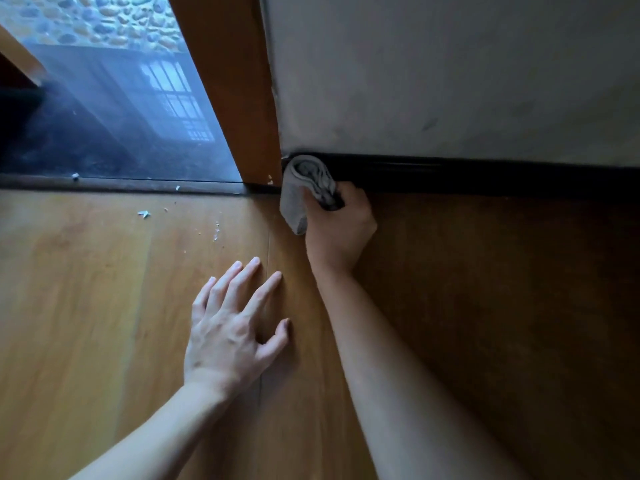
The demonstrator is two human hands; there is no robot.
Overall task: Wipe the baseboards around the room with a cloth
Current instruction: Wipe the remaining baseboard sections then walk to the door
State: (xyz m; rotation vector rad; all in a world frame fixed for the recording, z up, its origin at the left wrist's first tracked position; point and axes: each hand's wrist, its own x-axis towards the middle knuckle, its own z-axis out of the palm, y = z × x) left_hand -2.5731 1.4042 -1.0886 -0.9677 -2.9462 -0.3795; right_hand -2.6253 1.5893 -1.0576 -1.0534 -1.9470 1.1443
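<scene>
Gripping a grey cloth [304, 192] against the dark baseboard [485, 176], the right hand [337, 230] works while the left hand [235, 327] lies flat, fingers spread.

Soft grey cloth [294, 202], glossy dark baseboard [485, 176], smooth wood floor [104, 306], matt wall [450, 71].

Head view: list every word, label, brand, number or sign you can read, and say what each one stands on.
None: no text can be read in this view.
The cloth, the black baseboard, the wall, the wooden frame and the floor bear no print.
The glass shows only a dim window grid, no letters.
</scene>
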